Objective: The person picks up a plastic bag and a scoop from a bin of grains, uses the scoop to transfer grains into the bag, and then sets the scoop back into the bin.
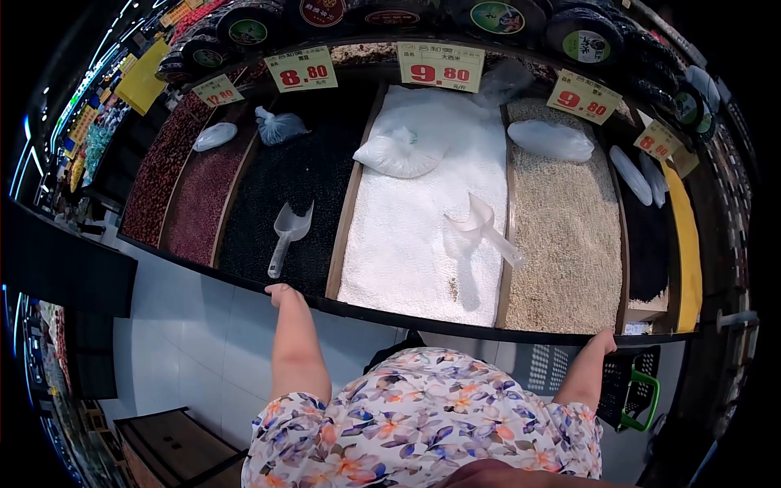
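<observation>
My left hand [286,294] touches the black front edge [390,318] of a wide display bin, just below the black grains [268,183]. My right hand [603,341] rests on the same edge farther right, below the beige grains [565,236]. The fingers of both hands are mostly hidden by the angle. Closest to my left hand, a clear plastic scoop [291,232] lies on the black grains. Another clear scoop [482,224] lies on the white grains [423,268], its handle reaching over the wooden divider [506,244].
Tied bags lie on the grains, including a white one [399,154] and a clear one [551,140]. Price signs [440,67] and dark round packages [498,16] line the back. A black basket with a green handle [643,398] is below, at right. Dark cabinets [61,256] stand at left.
</observation>
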Available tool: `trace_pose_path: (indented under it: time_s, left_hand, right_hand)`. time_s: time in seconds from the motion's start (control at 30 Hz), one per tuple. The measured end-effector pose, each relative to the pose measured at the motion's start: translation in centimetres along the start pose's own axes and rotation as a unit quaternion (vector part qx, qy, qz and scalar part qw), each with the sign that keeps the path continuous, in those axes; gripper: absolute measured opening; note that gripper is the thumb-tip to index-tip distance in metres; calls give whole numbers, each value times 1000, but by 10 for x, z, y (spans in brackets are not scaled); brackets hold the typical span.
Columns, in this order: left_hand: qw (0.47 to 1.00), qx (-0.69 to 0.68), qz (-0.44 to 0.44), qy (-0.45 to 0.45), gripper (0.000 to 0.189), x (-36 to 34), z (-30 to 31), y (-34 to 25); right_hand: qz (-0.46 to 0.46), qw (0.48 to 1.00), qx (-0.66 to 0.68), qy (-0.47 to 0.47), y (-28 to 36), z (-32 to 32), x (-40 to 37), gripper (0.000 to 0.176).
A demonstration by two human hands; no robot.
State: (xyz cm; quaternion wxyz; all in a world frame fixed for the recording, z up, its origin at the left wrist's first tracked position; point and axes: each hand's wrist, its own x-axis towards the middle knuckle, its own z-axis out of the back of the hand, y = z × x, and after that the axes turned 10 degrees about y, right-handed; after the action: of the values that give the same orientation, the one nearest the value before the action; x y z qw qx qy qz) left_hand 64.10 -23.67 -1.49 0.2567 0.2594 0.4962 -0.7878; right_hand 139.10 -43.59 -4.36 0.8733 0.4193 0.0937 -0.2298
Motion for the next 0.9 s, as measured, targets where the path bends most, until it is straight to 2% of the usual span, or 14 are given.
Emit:
trace_pose_path:
  time_s: [0.1, 0.17, 0.3, 0.43, 0.63, 0.9]
  left_hand:
    - [1000, -3, -3, 4, 64, -3, 2, -1]
    - [1000, 11, -13, 8, 65, -8, 4, -1]
    - [999, 24, -10, -21, 65, 0, -1, 1]
    - [1000, 19, -13, -15, 65, 0, 0, 2]
    - [1000, 14, -4, -2, 66, -21, 5, -3]
    - [999, 44, -4, -1, 68, -7, 3, 1]
  right_hand:
    - [11, 1000, 9, 12, -1, 3, -3, 61]
    - [-3, 1000, 4, 1, -9, -7, 25, 66]
    - [-1, 999, -46, -17, -10, -7, 29, 72]
    - [-6, 999, -37, -11, -17, -14, 54, 74]
    - [-10, 999, -27, -24, -17, -15, 58, 66]
    - [1, 999, -13, -29, -21, -20, 76, 65]
